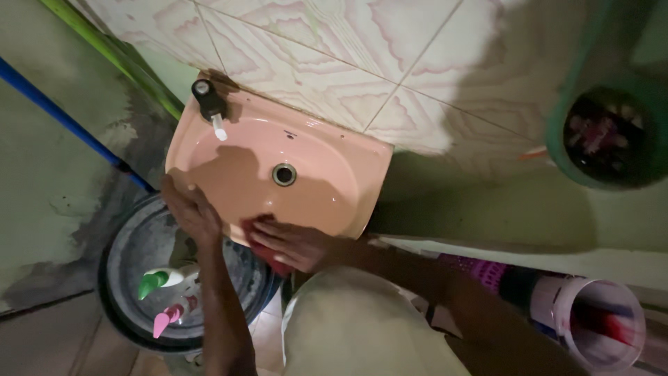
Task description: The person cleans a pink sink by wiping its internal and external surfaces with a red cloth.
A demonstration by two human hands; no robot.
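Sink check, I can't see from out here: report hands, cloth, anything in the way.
Left hand grips the sink rim. Right hand presses a red cloth on the front edge. Basin bare; tap at the back corner.

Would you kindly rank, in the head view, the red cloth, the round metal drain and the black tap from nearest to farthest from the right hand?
1. Red cloth: under the right hand, on the pink basin's front rim.
2. Round metal drain: mid-basin, above the hand.
3. Black tap: the basin's far left corner.
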